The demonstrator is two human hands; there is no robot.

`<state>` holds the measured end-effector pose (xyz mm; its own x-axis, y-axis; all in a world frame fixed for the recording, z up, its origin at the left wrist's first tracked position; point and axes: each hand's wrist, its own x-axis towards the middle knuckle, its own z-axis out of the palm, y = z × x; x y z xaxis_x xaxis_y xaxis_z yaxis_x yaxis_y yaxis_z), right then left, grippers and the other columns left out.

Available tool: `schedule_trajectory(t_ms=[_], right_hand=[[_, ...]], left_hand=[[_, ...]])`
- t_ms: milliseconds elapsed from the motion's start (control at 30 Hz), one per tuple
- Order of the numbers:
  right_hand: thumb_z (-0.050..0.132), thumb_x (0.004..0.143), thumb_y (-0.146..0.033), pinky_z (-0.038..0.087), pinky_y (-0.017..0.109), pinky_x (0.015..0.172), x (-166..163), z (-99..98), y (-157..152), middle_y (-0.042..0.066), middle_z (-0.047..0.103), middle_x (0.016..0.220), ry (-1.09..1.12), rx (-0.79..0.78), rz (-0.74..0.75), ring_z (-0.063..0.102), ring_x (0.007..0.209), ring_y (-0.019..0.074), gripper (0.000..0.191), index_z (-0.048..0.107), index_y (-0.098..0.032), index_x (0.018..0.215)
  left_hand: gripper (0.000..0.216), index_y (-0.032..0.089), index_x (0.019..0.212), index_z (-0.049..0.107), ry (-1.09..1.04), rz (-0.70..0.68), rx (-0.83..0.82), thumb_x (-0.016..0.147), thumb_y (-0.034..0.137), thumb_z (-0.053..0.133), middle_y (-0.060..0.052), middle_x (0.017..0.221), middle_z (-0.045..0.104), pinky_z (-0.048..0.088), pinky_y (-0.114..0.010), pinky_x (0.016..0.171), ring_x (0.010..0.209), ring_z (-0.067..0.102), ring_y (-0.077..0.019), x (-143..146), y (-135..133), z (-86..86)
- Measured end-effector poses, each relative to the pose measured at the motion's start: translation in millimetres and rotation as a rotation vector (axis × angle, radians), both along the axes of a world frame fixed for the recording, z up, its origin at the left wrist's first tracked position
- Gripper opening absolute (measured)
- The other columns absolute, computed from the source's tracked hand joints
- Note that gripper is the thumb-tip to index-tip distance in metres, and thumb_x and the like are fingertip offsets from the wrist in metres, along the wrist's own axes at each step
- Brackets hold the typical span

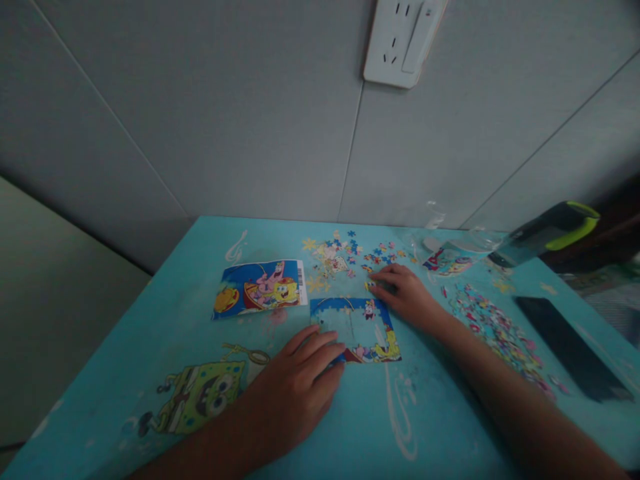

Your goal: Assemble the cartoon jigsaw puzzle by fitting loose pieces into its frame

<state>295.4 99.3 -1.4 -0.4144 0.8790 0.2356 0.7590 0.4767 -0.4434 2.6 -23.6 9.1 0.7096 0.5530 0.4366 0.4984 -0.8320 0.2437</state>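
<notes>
A partly assembled jigsaw puzzle (357,359) lies on the table, its border joined and much of its middle showing the blue tabletop. My left hand (313,377) rests over the puzzle's left edge with fingers stretched out, covering that side. Above the upper right corner, my right hand (405,293) has thumb and forefinger at a small yellow puzzle piece (369,286), which appears pinched at the tips. Loose puzzle pieces (340,257) lie scattered beyond the puzzle. To the left is a cartoon picture card (260,288) showing a similar scene.
A long pile of mixed puzzle pieces (493,323) lies right of my right forearm, beside a dark flat strip (570,347). At the back right are a cartoon-printed container (457,259) and a dark bottle with a green-edged end (545,233). A wall (270,133) borders the table's far edge.
</notes>
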Motion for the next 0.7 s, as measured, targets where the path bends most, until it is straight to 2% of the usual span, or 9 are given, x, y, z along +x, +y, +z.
schedule_trajectory(t_ms=[300, 567, 700], right_hand=[[0.067, 0.095, -0.033, 0.053, 0.039, 0.09, 0.5, 5.3, 2.3, 0.006, 0.069, 0.104, -0.009, -0.052, 0.031, 0.066, 0.096, 0.0225, 0.016, 0.076, -0.025, 0.106], [0.063, 0.098, -0.035, 0.051, 0.044, 0.095, 7.8, 4.2, 1.4, 0.009, 0.07, 0.109, -0.137, 0.045, 0.09, 0.065, 0.104, 0.0258, 0.02, 0.074, -0.024, 0.111], [0.065, 0.097, -0.036, 0.052, 0.047, 0.095, 8.5, 13.8, -9.8, 0.009, 0.07, 0.109, -0.107, 0.062, 0.103, 0.066, 0.104, 0.0271, 0.021, 0.074, -0.025, 0.112]], left_hand=[[0.024, 0.014, 0.117, 0.067, 0.004, -0.004, -0.024, 0.098, 0.011, 0.053, -0.009, 0.129, 0.066, 0.046, -0.053, 0.116, 0.129, 0.056, -0.0261, -0.5, 0.2, 0.5], [0.024, 0.013, 0.116, 0.067, -0.001, -0.008, -0.015, 0.098, 0.01, 0.053, -0.011, 0.128, 0.066, 0.048, -0.054, 0.114, 0.128, 0.057, -0.027, -0.1, 1.2, 1.3], [0.024, 0.013, 0.115, 0.068, 0.001, 0.0, 0.0, 0.097, 0.009, 0.053, -0.012, 0.126, 0.067, 0.048, -0.054, 0.113, 0.129, 0.057, -0.0272, -0.2, 1.1, 0.0]])
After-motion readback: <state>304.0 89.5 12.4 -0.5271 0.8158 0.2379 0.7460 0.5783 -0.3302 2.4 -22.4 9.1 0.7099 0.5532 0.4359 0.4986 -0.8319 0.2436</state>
